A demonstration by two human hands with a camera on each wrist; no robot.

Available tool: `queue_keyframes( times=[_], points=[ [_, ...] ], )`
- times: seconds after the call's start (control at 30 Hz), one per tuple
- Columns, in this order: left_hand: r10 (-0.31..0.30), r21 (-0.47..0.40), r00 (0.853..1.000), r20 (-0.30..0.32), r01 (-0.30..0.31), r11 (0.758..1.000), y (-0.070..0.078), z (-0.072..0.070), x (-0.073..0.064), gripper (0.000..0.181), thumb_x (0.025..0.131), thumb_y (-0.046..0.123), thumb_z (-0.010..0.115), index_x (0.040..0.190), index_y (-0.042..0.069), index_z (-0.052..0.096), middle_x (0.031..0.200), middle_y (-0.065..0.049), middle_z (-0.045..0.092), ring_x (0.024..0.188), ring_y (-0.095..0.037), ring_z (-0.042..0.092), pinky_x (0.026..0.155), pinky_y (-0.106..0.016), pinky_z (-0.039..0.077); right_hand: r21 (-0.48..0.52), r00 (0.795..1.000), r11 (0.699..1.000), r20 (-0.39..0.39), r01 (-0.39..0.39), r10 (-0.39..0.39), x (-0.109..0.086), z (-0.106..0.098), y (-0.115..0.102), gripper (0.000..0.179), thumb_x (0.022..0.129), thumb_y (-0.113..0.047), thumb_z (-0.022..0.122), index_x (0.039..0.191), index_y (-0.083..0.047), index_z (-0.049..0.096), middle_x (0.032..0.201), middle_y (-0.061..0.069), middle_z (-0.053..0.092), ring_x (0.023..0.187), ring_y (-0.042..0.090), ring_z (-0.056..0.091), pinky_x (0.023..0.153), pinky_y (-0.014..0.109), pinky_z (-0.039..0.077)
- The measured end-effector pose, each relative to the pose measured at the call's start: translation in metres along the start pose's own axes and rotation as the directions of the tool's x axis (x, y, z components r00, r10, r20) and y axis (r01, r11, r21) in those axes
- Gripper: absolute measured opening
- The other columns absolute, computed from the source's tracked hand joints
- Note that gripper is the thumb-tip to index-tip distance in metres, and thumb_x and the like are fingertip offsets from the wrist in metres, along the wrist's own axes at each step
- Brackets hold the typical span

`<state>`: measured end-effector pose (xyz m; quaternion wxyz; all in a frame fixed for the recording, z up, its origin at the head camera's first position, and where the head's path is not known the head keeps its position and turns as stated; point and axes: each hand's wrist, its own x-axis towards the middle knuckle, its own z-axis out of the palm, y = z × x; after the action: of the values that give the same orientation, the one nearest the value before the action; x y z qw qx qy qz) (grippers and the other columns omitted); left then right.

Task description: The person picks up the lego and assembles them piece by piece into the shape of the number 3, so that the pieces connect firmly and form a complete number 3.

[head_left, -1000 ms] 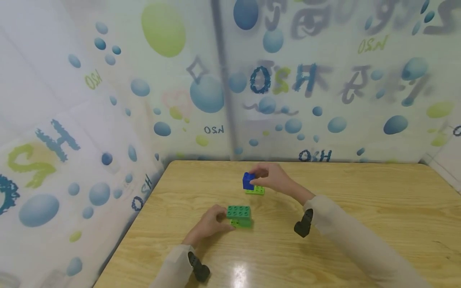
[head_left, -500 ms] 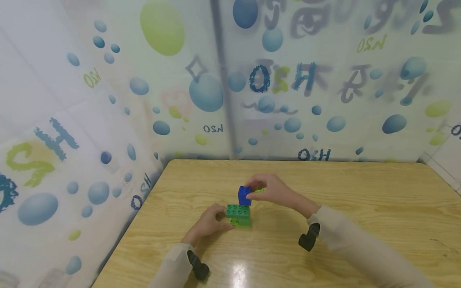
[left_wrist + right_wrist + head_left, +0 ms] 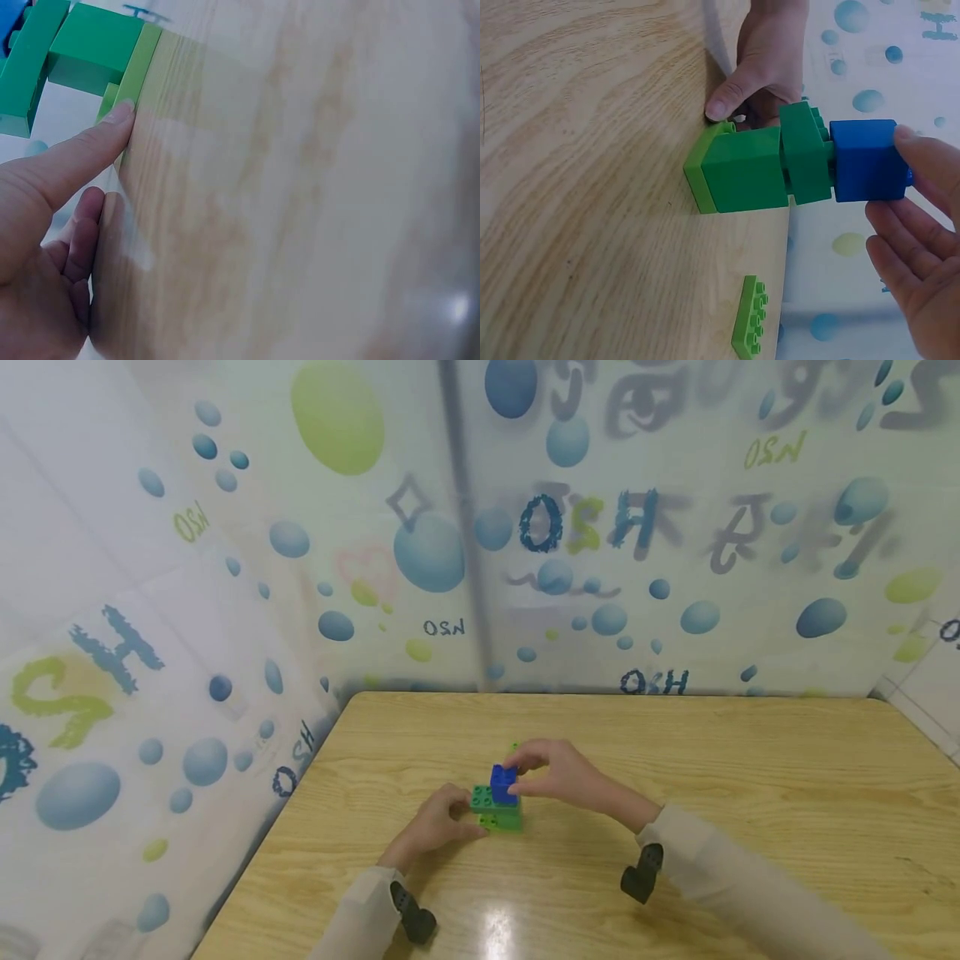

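While the left hand (image 3: 437, 825) pinches the base plate (image 3: 699, 171) between thumb and fingers, with the lower green block (image 3: 746, 171) just beyond their tips, the right hand (image 3: 561, 773) grips the blue block (image 3: 503, 785) by thumb and fingertips on the upper green block (image 3: 804, 154), at the end nearest those fingers. Behind the right fingers, a loose green plate (image 3: 748, 319) lies on the table (image 3: 712, 760), mostly hidden by them in the head view. Half a second ago, the blue block was farther from the left fingers, leaving the studs below uncovered.
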<state>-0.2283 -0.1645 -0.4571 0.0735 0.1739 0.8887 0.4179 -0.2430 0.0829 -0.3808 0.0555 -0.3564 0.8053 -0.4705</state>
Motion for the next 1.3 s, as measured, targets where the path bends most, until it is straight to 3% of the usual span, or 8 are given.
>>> queue_keyframes(
  times=[0.13,0.37,0.57,0.77,1.07,1.3],
  points=[
    [0.003,-0.003,1.0,0.0,-0.003,1.0,0.0,0.001,0.001,0.027,0.069,0.016,0.082,0.092,0.01,0.069,0.093,0.001,0.054,0.092,-0.017,0.047,0.086,-0.042,0.037,-0.028,1.0,0.999,0.001,0.018,-0.018,-0.002,0.003,0.002,0.029,0.082,-0.023,0.072,0.108,-0.01,0.066,0.098,-0.003,0.065,0.092,0.023,0.061,0.082,0.032,0.048],
    [-0.004,-0.01,1.0,-0.004,0.004,1.0,0.0,0.0,-0.001,0.027,0.07,0.016,0.082,0.093,0.01,0.069,0.094,0.0,0.054,0.091,-0.017,0.048,0.085,-0.042,0.038,-0.078,0.994,0.991,0.01,0.11,-0.11,0.0,0.009,0.005,0.025,0.082,-0.017,0.071,0.105,-0.007,0.068,0.095,-0.002,0.063,0.089,0.025,0.061,0.079,0.038,0.05],
    [0.004,0.002,1.0,-0.013,-0.004,1.0,-0.001,-0.001,-0.001,0.027,0.07,0.017,0.082,0.092,0.01,0.068,0.093,0.0,0.054,0.09,-0.017,0.047,0.085,-0.039,0.038,-0.11,0.985,0.979,0.008,0.172,-0.172,0.002,0.011,0.006,0.025,0.082,-0.014,0.071,0.104,-0.004,0.069,0.092,-0.001,0.063,0.085,0.017,0.06,0.074,0.033,0.051],
    [0.008,0.003,1.0,-0.012,-0.008,1.0,0.0,0.0,0.0,0.027,0.07,0.017,0.082,0.092,0.01,0.068,0.093,0.0,0.055,0.09,-0.017,0.047,0.084,-0.04,0.038,-0.035,0.989,0.988,0.001,0.15,-0.15,0.0,0.013,0.009,0.025,0.082,-0.011,0.071,0.106,-0.004,0.068,0.095,0.0,0.063,0.09,0.014,0.06,0.084,0.045,0.048],
    [0.015,-0.003,1.0,-0.01,-0.015,1.0,-0.001,0.0,0.001,0.026,0.07,0.016,0.082,0.092,0.01,0.069,0.093,-0.001,0.055,0.09,-0.017,0.047,0.083,-0.04,0.038,-0.058,0.992,0.991,0.001,0.125,-0.125,0.0,0.012,0.009,0.024,0.082,-0.011,0.071,0.104,-0.005,0.065,0.096,0.0,0.063,0.09,0.012,0.061,0.085,0.042,0.048],
    [-0.002,-0.004,1.0,-0.011,0.002,1.0,-0.001,0.0,0.001,0.027,0.07,0.016,0.082,0.093,0.01,0.069,0.093,0.0,0.055,0.09,-0.016,0.047,0.084,-0.039,0.038,0.015,0.995,0.996,0.036,0.089,-0.089,0.001,0.012,0.01,0.021,0.083,-0.007,0.069,0.102,-0.005,0.061,0.101,0.007,0.064,0.093,0.019,0.064,0.082,0.039,0.05]
  ],
)
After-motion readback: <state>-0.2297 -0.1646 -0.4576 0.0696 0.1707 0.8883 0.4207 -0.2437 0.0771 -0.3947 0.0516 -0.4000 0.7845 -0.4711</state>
